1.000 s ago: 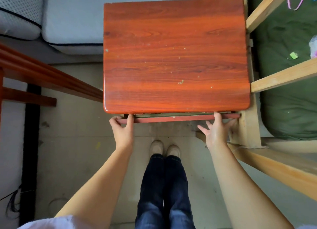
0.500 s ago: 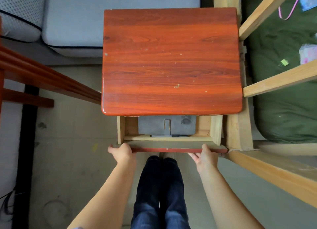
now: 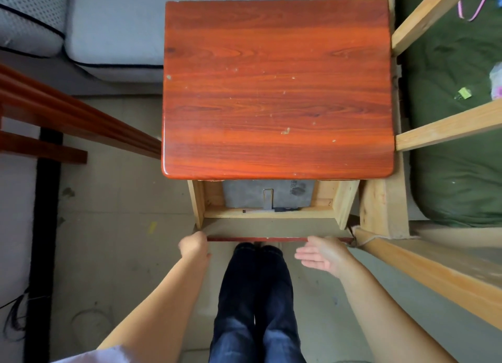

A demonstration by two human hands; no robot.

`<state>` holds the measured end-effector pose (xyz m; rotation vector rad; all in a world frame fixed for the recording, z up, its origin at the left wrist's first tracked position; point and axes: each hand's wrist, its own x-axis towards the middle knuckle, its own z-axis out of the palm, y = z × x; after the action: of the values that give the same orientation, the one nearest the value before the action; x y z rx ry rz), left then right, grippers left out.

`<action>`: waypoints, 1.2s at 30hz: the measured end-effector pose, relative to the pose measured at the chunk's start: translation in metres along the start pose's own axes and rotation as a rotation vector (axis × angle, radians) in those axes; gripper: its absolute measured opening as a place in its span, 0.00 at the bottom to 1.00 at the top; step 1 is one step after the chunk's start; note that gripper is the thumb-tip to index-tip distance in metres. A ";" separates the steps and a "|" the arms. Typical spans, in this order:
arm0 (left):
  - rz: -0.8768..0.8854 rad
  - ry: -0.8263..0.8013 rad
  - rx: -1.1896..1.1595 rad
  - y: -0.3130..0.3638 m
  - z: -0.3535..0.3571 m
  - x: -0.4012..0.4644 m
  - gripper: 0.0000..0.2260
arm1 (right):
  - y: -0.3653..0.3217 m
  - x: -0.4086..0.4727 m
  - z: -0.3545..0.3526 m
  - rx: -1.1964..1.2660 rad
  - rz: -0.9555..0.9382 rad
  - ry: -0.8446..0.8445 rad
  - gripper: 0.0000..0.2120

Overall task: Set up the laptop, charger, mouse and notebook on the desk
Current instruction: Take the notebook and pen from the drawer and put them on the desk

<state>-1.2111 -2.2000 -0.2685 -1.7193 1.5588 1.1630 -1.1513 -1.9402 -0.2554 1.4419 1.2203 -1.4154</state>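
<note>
A red-brown wooden desk (image 3: 277,85) fills the centre, its top bare. Its drawer (image 3: 271,228) is pulled out toward me. Inside lies a flat grey laptop (image 3: 244,197) with a small metal clip on it, its far part hidden under the desktop. My left hand (image 3: 193,245) grips the drawer's red front edge at the left corner. My right hand (image 3: 322,254) hovers just off the front edge on the right, palm open and fingers spread. No charger, mouse or notebook can be made out.
A pale wooden bed frame (image 3: 434,278) with green bedding (image 3: 456,172) stands to the right, touching the desk. A grey cushion (image 3: 116,28) lies at the back left. Red wooden rails (image 3: 70,118) run on the left. My legs (image 3: 255,294) stand under the drawer.
The drawer went from nearly closed to pulled out, showing the laptop. My right hand has let go of the drawer front and opened; my left hand still holds it.
</note>
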 end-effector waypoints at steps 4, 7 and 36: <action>0.538 0.120 0.282 0.001 0.014 -0.028 0.06 | -0.031 -0.004 0.030 -0.802 -0.530 0.185 0.11; 0.662 -0.059 0.401 0.018 0.043 -0.026 0.14 | -0.044 0.016 0.059 -1.084 -0.801 0.119 0.16; 0.453 -0.962 0.725 0.048 0.010 -0.051 0.11 | -0.034 -0.039 -0.005 -0.485 -0.943 0.518 0.23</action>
<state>-1.2583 -2.1749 -0.2222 -0.2403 1.4432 1.1425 -1.1797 -1.9314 -0.2129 0.9118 2.5933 -1.1435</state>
